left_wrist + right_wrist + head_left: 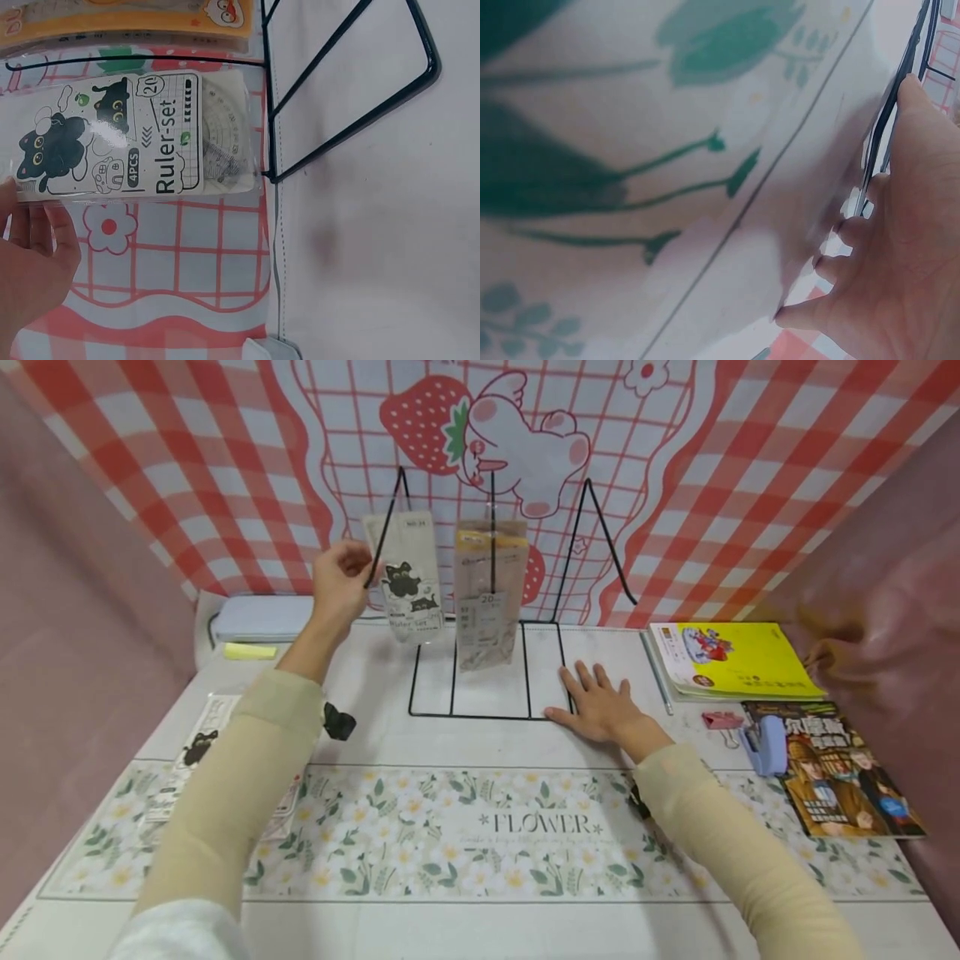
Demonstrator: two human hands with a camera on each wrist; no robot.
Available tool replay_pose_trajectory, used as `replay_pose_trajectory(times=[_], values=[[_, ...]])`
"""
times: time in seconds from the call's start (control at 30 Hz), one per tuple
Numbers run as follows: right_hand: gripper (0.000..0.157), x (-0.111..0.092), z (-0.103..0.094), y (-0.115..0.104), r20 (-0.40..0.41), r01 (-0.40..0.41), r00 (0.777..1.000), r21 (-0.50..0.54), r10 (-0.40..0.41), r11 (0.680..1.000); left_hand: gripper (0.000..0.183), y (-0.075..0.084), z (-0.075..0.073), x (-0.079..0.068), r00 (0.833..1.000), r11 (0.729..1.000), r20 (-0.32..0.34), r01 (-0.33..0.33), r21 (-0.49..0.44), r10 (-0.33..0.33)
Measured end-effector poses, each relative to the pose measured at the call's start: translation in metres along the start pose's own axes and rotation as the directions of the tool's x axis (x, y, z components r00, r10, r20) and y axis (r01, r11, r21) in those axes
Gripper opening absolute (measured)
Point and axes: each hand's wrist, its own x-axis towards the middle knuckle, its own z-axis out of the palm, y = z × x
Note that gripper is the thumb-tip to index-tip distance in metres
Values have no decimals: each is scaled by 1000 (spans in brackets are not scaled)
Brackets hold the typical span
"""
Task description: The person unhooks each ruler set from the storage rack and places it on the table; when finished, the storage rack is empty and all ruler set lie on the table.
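Observation:
At the left arm of a black wire display rack (480, 717), my left hand (341, 581) pinches the edge of a clear-packed ruler set (411, 589) with black cats on its card. In the left wrist view the thumb lies over the front of the ruler set (112, 142) and the other fingers are behind it. A second packet (491, 618) with an orange top hangs from the middle arm. The right arm of the rack carries nothing. My right hand (603, 706) lies spread on the table, its fingers over the right side of the rack's base.
More cat-print packets (197, 747) lie at left, partly behind my sleeve. A pale case (262, 614) and a yellow strip (250, 652) are at back left. On the right are a yellow book (750, 664), a pencil (657, 672), a pink binder clip (722, 720), a blue stationery tool (765, 747) and a magazine (840, 777).

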Motion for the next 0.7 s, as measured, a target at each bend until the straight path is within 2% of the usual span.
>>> replay_pose_trajectory(times=[0.2, 0.27, 0.43, 0.63, 0.7], values=[[90, 0, 0, -2, 2, -2, 1000, -1, 2, 1000, 10, 4, -7, -12, 998, 999, 56, 32, -16, -31], [89, 0, -1, -2, 1, -4, 1000, 3, 4, 1000, 9, 6, -11, -17, 996, 999, 84, 39, 11, -40], [89, -2, -1, -2, 1, -3, 1000, 2, 3, 1000, 8, 8, -25, -32, 989, 995, 144, 15, 102, -29], [89, -1, -1, -2, 3, -3, 1000, 0, 3, 1000, 8, 11, -40, -53, 981, 994, 189, 21, 105, -40], [90, -1, -1, -2, 4, -5, 1000, -2, 5, 1000, 6, 13, -43, -58, 981, 996, 196, -1, 90, -17]])
